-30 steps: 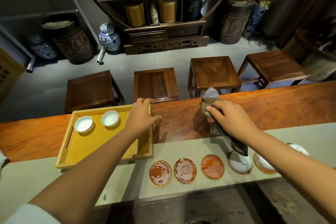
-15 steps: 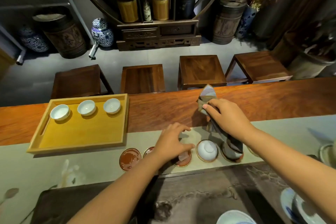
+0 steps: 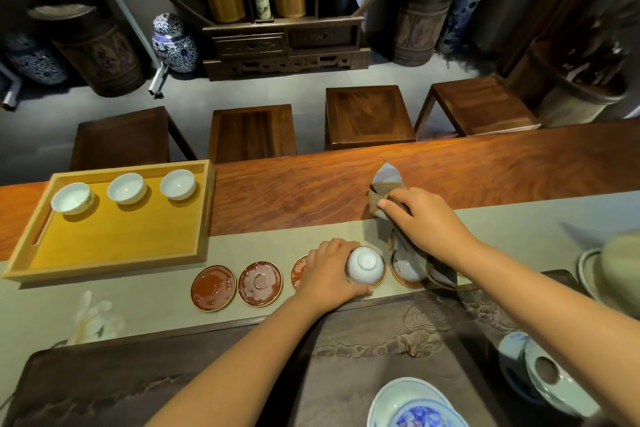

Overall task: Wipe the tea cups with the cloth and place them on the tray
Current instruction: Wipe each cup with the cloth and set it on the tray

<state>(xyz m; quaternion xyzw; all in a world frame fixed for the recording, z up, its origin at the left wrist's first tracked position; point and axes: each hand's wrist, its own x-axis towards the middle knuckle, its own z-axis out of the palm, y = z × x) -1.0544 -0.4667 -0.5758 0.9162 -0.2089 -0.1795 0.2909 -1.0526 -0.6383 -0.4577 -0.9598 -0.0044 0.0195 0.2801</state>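
A small white tea cup (image 3: 365,265) sits upside down on a round red saucer (image 3: 377,282) with a gold rim. The left hand (image 3: 329,274) is right beside it, with the fingers curled round its left side and the thumb along the near side, gripping it. The cup is smooth and shiny, with a little ring foot on top.

Just to the right is another upside-down white cup (image 3: 407,267) on its own saucer, partly hidden by the cloth (image 3: 386,184). The right hand (image 3: 426,222) grips that cloth, fingers bent round it. The cloth is soft and folded, brown and grey, and its end hangs down over the second cup.

To the left lie three more red saucers in a row; two show fully (image 3: 213,288) (image 3: 260,283) and the third is partly under the left hand. They lie on a pale green runner (image 3: 138,302).

The yellow wooden tray (image 3: 114,239) sits on the long brown table (image 3: 311,194), well apart to the left. Three white cups (image 3: 71,198) (image 3: 126,188) (image 3: 178,184) stand right way up along its far side.

Half a second ago the left hand hovered over the saucers with fingers spread, left of the cup. Now it has reached the cup and closed on it. The right hand still holds the cloth in much the same spot.
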